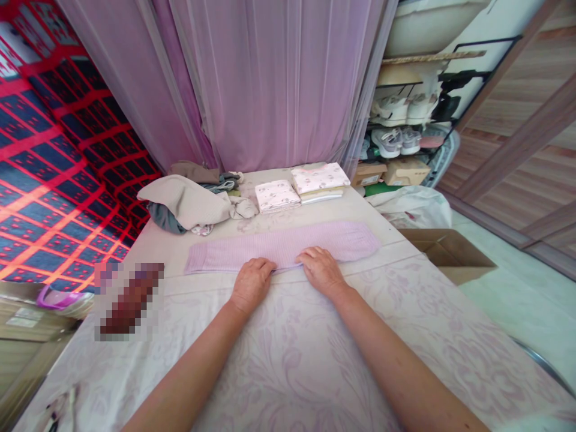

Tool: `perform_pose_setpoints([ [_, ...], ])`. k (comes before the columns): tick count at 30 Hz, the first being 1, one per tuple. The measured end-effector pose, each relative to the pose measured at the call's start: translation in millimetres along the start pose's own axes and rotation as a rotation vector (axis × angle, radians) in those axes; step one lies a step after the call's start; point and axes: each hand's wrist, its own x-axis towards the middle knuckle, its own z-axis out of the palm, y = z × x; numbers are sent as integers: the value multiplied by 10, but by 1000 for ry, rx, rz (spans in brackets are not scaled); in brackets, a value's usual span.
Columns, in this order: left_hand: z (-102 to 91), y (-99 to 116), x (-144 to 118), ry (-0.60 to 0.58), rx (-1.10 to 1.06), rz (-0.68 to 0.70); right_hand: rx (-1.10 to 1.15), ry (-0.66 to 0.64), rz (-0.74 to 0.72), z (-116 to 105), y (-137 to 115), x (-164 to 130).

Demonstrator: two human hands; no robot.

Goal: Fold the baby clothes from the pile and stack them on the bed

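Note:
A lilac ribbed knit garment point(288, 241), folded into a long flat strip, lies crosswise on the floral bedsheet point(288, 354). At the middle of its near edge, my left hand point(252, 283) has its fingers curled over the fabric. My right hand point(320, 270) pinches the same edge a little to the right, fingers bent and pressed together. A short stretch of edge shows between the two hands. Their thumbs are mostly hidden. What kind of garment it is cannot be made out from the folded shape.
Behind the strip sit folded patterned cloths point(278, 195) and a loose clothes heap point(189, 201). A blurred dark-red item point(132, 300) lies left. Purple curtains point(279, 84) hang at the back. On the right are a shoe rack point(396, 114) and an open cardboard box point(445, 252).

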Motion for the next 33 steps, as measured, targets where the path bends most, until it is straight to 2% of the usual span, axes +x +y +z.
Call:
perform_pose_setpoints([
  [4,18,-52,-22,117,-113,-7,62,54,41,65,24,-23],
  [6,18,-61,-32,139,-126,22,87,78,55,89,29,-32],
  [9,20,-50,-49,85,-120,65,103,84,55,101,30,-39],
  [12,25,-26,-46,43,-116,30,111,84,53,97,24,-42],
  [18,37,29,40,47,-58,-47,93,89,39,69,13,-67],
  [22,63,62,47,64,-32,-49,49,83,31,50,24,-97],
  [25,56,38,1,64,-101,-24,63,94,37,59,40,-112],
  [27,6,-51,-49,49,-157,-26,84,113,31,74,51,-118],
  [29,-93,-227,-115,41,-168,-94,94,134,23,91,60,-123],
  [33,-408,-775,-301,88,-12,-427,90,157,12,111,68,-127],
])
